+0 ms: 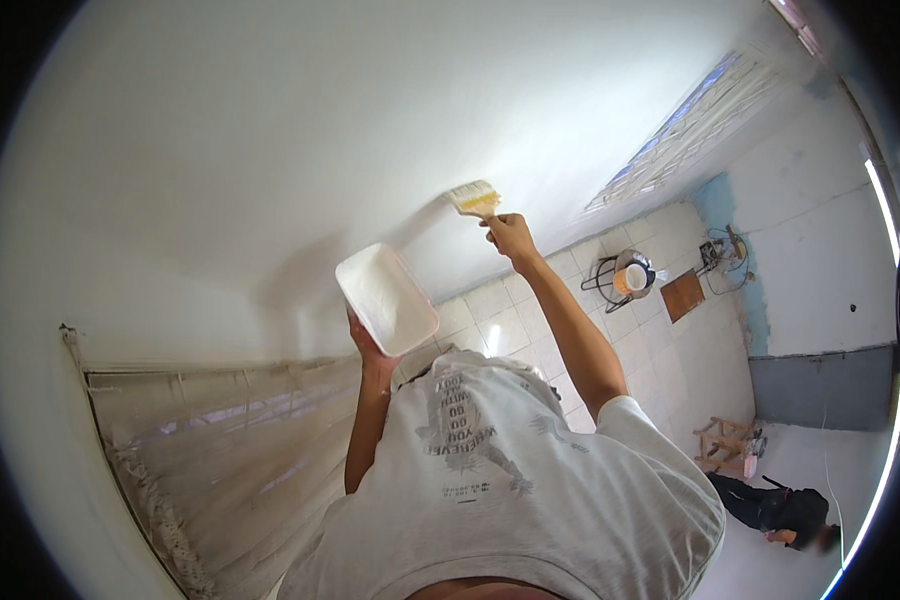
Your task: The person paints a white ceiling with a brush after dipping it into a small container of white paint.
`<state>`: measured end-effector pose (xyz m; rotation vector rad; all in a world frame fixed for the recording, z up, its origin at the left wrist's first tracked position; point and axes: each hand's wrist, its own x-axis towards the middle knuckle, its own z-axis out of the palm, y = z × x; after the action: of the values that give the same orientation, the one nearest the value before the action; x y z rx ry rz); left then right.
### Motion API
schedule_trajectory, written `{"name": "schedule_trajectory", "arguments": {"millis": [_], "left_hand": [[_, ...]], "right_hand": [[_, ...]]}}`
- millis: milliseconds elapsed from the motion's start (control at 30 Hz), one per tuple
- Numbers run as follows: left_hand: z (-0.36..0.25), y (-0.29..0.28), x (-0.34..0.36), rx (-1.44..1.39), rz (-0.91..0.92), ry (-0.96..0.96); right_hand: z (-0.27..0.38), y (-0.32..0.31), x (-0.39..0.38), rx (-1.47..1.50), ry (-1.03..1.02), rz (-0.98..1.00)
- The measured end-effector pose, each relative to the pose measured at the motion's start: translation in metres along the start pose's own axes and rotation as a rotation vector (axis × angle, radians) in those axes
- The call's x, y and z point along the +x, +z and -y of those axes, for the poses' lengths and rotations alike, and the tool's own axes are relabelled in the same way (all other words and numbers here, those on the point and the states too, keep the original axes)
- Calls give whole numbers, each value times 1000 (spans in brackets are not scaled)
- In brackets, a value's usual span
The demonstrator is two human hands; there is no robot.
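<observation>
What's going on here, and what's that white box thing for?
A person is holding a wide paintbrush in the right hand, with its bristles up at the white wall; I can't tell whether they are touching it. The left hand holds a white rectangular tub just below and left of the brush. It's white inside, so I can't tell how much is in it. Off to the right, another person in dark clothes is near a wooden frame.

and you've room for your right hand (511, 237) along the bare wall (270, 120) beyond the brush (476, 200); lower left, the tray (417, 318) in your left hand (366, 342) blocks you, the stool (647, 264) well apart.
</observation>
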<state>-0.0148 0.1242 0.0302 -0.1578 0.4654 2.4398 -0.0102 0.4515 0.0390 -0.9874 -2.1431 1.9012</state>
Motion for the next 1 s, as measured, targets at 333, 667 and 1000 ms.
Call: {"name": "schedule_trajectory", "arguments": {"millis": [333,667,1000], "left_hand": [[-5,-8,9,-127,164,-105],[-8,39,14,-7,240,-89],[-10,20,6,321,137,-147]], "right_hand": [[266,-36,-112,217,-546,-6],[20,-10,-25,-172,-212,28],[165,-25,-164,-721,-130,429]]}}
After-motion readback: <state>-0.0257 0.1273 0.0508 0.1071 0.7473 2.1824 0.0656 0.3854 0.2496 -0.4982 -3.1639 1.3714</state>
